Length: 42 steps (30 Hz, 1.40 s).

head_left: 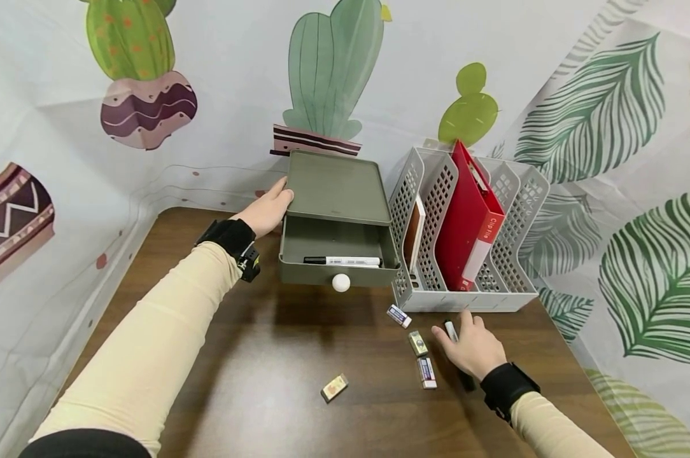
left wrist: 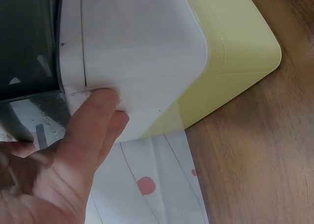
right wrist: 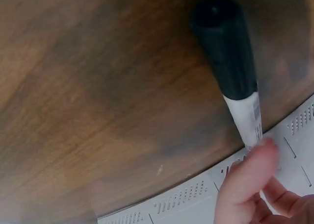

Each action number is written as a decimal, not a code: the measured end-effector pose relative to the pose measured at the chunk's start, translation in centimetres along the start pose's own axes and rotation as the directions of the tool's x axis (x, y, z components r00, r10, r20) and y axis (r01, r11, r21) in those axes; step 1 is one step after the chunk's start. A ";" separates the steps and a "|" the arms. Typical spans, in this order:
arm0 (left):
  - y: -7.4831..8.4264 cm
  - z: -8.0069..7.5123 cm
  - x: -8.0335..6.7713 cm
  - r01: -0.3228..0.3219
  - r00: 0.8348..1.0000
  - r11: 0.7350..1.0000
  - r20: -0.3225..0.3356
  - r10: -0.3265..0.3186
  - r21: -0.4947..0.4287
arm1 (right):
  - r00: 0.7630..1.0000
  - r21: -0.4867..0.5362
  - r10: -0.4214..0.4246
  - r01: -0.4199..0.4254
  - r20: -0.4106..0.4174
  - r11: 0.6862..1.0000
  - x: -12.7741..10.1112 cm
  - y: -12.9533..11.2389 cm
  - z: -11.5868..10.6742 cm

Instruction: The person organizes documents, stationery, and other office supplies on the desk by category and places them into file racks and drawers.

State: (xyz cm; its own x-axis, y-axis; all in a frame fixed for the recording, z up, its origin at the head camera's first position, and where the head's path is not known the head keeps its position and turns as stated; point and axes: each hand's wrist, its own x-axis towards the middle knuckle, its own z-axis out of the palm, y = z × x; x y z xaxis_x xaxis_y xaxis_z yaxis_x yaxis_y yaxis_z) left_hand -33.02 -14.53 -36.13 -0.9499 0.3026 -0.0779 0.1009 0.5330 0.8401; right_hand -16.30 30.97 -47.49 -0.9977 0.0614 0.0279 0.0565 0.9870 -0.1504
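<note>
A small desk corner set up as a study or office nook — the stationery says so. A dark wooden tabletop (head_left: pixel 276 407) fills the lower half of the head view. At centre stands an olive-green desk drawer unit (head_left: pixel 336 191), its drawer pulled out with a marker pen (head_left: pixel 342 261) inside. To the right is a grey perforated file rack (head_left: pixel 471 280) holding a red clip file (head_left: pixel 465 222). Erasers (head_left: pixel 334 387) lie scattered at lower centre. Behind — across the top — hangs a backdrop (head_left: pixel 236 95) printed with cacti and leaves.
</note>
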 end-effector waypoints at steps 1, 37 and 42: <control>0.1 0.0 0.0 -0.001 1.000 1.000 0.000 0.001 0.000 | 1.000 0.002 0.007 -0.007 0.010 1.000 0.0 0.0 0.1; 0.2 0.0 -0.3 0.008 1.000 1.000 -0.010 -0.008 -0.003 | 0.986 -0.031 -0.096 0.092 -0.139 0.995 -1.3 1.1 4.0; 0.1 0.1 -0.2 0.005 1.000 1.000 -0.008 -0.005 -0.006 | 0.985 -0.052 -0.109 0.103 -0.136 0.993 -0.9 0.6 2.5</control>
State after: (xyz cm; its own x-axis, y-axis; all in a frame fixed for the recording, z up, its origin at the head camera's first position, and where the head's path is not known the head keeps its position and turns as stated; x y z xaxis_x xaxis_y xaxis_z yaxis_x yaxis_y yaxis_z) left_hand -32.80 -14.46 -36.04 -0.9529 0.2932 -0.0780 0.0939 0.5295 0.8431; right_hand -15.46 31.15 -50.07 -0.9835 -0.0273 0.1787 -0.0449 0.9944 -0.0952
